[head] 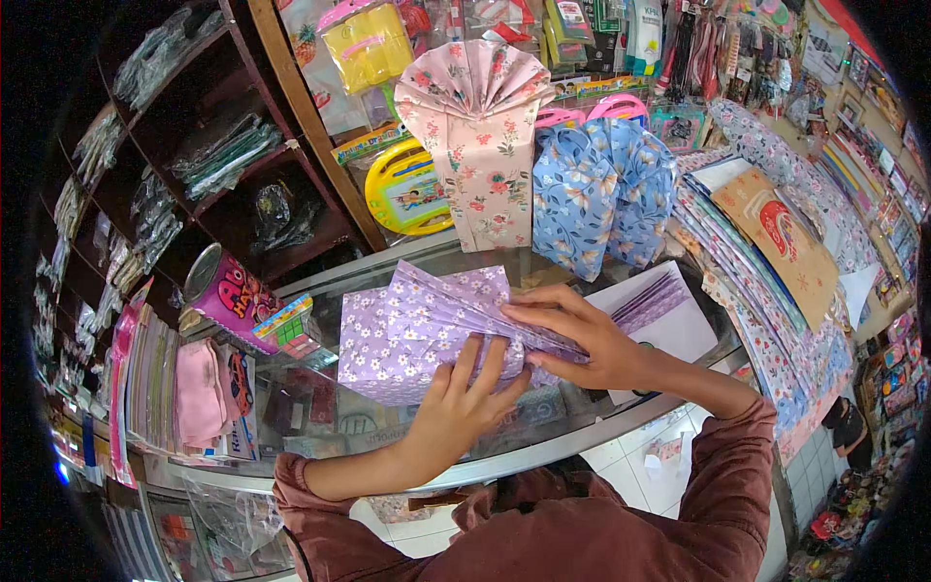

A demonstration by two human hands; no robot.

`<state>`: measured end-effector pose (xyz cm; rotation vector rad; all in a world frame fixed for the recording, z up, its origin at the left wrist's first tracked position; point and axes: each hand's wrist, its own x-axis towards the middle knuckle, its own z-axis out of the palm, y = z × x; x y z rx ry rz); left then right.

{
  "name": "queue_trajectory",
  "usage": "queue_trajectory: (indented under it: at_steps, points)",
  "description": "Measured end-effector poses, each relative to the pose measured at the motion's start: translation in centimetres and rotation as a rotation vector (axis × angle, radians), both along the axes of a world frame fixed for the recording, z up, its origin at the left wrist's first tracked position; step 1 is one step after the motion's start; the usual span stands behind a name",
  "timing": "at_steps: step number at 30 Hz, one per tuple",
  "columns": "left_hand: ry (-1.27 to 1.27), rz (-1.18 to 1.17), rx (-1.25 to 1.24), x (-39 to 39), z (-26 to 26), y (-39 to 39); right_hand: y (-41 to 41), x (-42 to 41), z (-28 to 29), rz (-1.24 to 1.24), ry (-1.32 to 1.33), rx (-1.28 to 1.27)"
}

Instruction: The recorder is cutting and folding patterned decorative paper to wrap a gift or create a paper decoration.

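Note:
A box wrapped in purple daisy-print paper (371, 342) lies on the glass counter (364, 429) before me. Folded pleats of the same paper (429, 302) fan out over its top. My left hand (465, 400) rests with spread fingers on the near side of the paper. My right hand (582, 338) holds the gathered pleats at the right end, thumb below and fingers above. The fingertips of both hands are partly hidden in the paper folds. To the right, under my right forearm, lies a white sheet (673, 320) with strips of purple pleated paper on it.
Behind stand a pink floral wrapped package (484, 167) and blue floral wrapped packages (582, 196). A pink-purple canister (233, 298), a small boxed puzzle cube (291, 327) and upright books (153, 371) are at the left. Stacked patterned papers (756, 269) lie at the right. A person (847, 433) is far right.

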<state>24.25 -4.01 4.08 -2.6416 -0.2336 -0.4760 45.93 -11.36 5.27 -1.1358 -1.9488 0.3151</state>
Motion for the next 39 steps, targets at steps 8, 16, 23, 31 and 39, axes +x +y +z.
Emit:
queue_trajectory:
  at_steps: [8,16,23,31,39]
  points:
    - [-0.033,0.007,0.034,-0.1,-0.6,0.2,-0.4,-0.6,0.2,-0.001,0.103,-0.213]
    - [-0.026,-0.008,-0.039,-0.1,-0.3,0.1,-0.4,-0.7,-0.2,0.027,0.126,-0.220]
    - [-0.050,-0.061,-0.248,0.2,2.0,-0.2,-0.9,0.6,0.3,0.053,0.331,-0.250]
    - [-0.253,-0.345,-0.730,1.2,3.5,-0.6,-0.8,0.8,1.7,-0.093,0.756,-0.336]
    - [-0.361,-0.054,-1.303,2.5,4.1,-3.7,-4.4,0.8,2.5,-0.054,0.848,-0.549]
